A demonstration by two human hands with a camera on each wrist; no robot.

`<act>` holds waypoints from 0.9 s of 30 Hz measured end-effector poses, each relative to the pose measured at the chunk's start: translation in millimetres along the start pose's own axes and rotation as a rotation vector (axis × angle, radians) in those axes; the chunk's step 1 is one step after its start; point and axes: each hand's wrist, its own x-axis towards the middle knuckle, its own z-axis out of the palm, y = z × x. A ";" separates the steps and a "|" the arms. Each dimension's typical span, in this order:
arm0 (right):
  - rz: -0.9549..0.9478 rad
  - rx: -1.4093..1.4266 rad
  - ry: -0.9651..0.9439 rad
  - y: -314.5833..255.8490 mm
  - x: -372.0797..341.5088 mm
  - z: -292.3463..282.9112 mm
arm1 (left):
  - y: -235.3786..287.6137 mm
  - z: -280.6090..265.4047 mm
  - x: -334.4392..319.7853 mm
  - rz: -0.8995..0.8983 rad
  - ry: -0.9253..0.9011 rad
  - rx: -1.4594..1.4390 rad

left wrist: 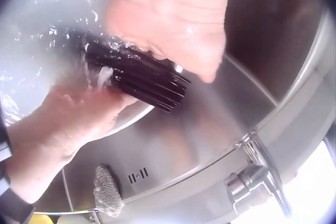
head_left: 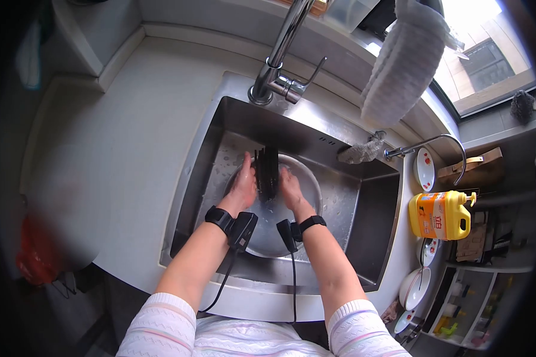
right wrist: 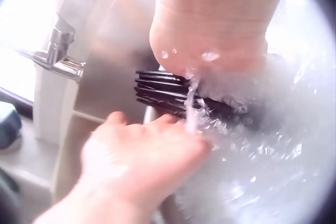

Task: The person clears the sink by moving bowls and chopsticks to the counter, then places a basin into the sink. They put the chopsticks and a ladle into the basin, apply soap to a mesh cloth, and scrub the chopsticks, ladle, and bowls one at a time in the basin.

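A bundle of black chopsticks (head_left: 267, 172) stands between my two hands over a round metal basin (head_left: 321, 205) of water in the sink. My left hand (head_left: 242, 185) grips its left side, thumb pointing up. From the other side my right hand (head_left: 291, 189) holds the bundle, its fingers partly hidden. In the left wrist view the ends of the chopsticks (left wrist: 157, 88) stick out past both hands, while their other ends run into splashing water. Water also streams over the chopsticks (right wrist: 163, 88) in the right wrist view.
A chrome faucet (head_left: 277, 83) rises behind the sink (head_left: 375, 223). A mesh scrubber (head_left: 363, 150) lies on the back rim, near a thin curved tap (head_left: 452, 140). At the right stand a yellow detergent jug (head_left: 438, 215) and several bowls (head_left: 415, 288). A white cloth (head_left: 402, 65) hangs above.
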 end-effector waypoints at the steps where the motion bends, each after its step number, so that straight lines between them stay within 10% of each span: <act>1: -0.098 0.128 -0.041 -13.0 -14.6 10.7 | -4.6 -4.5 7.4 0.043 -0.019 -0.054; 8: -0.604 0.076 0.102 -14.7 -42.4 68.6 | -7.5 7.6 -3.7 0.129 0.157 -0.214; 12: -0.283 0.107 -0.038 -22.6 -26.5 42.0 | -19.5 32.8 -10.7 0.223 0.066 -0.200; 16: -0.642 -0.159 0.248 3.5 -34.8 68.3 | -17.0 9.4 -3.5 0.055 0.090 -0.292; 19: -0.444 0.095 0.018 -20.9 -42.8 43.1 | -22.3 27.8 -9.7 0.226 -0.036 -0.189; 22: -0.105 0.298 -0.120 -44.6 -62.6 15.3 | -7.5 24.8 -30.8 -0.042 -0.120 -0.148; 27: -0.100 0.125 -0.074 -14.5 -25.8 -0.1 | -11.7 -11.3 -4.8 0.050 -0.048 -0.118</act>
